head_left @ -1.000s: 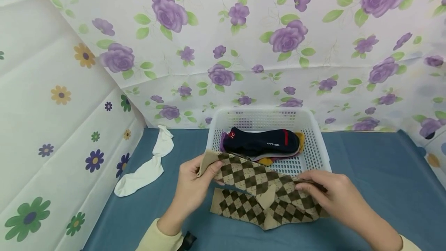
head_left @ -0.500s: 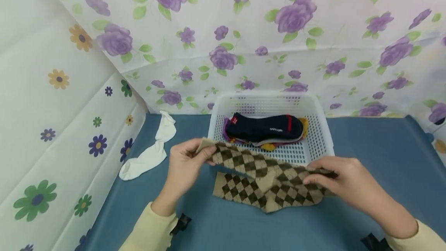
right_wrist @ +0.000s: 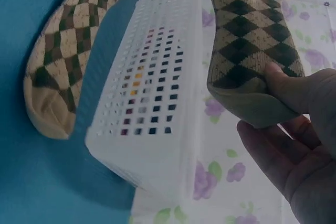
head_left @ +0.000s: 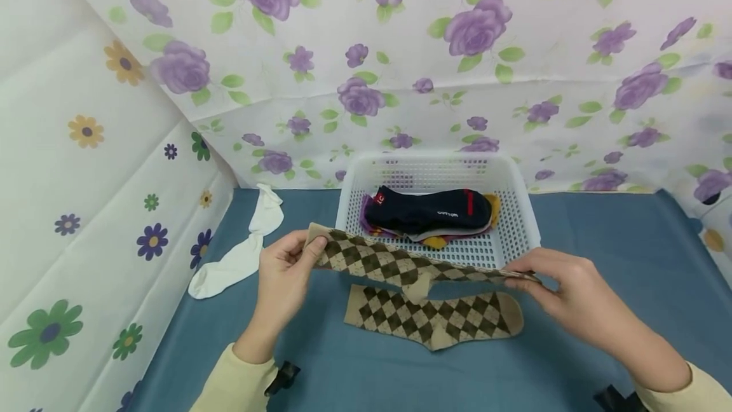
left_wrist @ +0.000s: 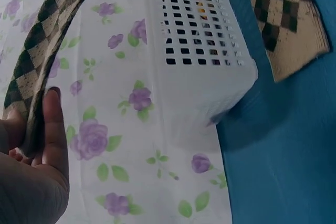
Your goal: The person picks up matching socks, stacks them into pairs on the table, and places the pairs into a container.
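Note:
A beige and brown argyle sock (head_left: 377, 258) is stretched between both hands, raised above the table in front of the basket. At its cuff, my left hand (head_left: 286, 281) pinches the fabric between thumb and fingers. My right hand (head_left: 572, 288) pinches the toe end, which the right wrist view shows as a plain beige toe (right_wrist: 252, 103). Below the raised sock, a matching argyle sock (head_left: 480, 316) lies flat on the blue cloth, its toe pointing right. The raised sock's heel overlaps part of it in the head view.
Behind the hands stands a white perforated basket (head_left: 526, 227) holding a navy sock (head_left: 426, 212) on top of purple and yellow ones. White socks (head_left: 229, 272) lie on the blue cloth (head_left: 600, 234) at left. Flowered sheets (head_left: 423, 113) rise at the back and sides.
Both hands have drawn the raised sock out straighter, the left hand moving left. It has lifted clear of the lower sock's toe, which now shows. The head view has tilted.

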`<state>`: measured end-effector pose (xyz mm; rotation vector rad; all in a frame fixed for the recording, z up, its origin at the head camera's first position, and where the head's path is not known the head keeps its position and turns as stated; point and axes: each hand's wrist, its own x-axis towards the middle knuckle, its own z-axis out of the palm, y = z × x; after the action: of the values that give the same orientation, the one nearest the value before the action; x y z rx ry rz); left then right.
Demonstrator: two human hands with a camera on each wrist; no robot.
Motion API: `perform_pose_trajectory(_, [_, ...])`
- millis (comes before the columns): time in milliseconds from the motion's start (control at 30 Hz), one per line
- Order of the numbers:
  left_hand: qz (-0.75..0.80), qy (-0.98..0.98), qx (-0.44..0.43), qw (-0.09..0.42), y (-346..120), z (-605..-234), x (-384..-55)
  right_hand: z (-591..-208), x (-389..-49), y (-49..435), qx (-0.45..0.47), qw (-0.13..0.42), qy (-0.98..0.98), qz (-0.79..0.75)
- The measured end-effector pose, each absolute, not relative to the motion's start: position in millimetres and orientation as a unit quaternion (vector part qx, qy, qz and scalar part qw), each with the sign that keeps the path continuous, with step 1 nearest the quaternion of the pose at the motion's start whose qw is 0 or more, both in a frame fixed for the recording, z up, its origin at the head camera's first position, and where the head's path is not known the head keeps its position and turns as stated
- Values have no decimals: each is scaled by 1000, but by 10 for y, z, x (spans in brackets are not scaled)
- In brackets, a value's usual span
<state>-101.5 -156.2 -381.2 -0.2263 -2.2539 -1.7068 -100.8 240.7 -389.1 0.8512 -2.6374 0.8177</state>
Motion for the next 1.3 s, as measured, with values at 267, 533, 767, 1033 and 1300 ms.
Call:
perform_pose_trajectory(267, [-569, -807, -60, 149, -1483, -3515, -924, -3801, -999, 2402, 300, 134, -902, 279])
perform_pose_trajectory(533, [-617, -769, -81, 145, -1517, -3563, -890, -3785, -1003, 2426, 364, 128, -867, 315])
perform_pose_trajectory(767, [-569, -799, -110, 160, -1524, -3600, -857, -3741, -1000, 2464, 368, 126, -875, 287])
perform_pose_trajectory(1033, [-578, -800, -93, 130, -1572, -3909, -912, -3699, -985, 2448, 315, 129, -899, 277])
perform_pose_trajectory(1300, [-563, -818, -66, 101, -1640, -4055, -887, -3788, -910, 2464, 291, 116, -901, 299])
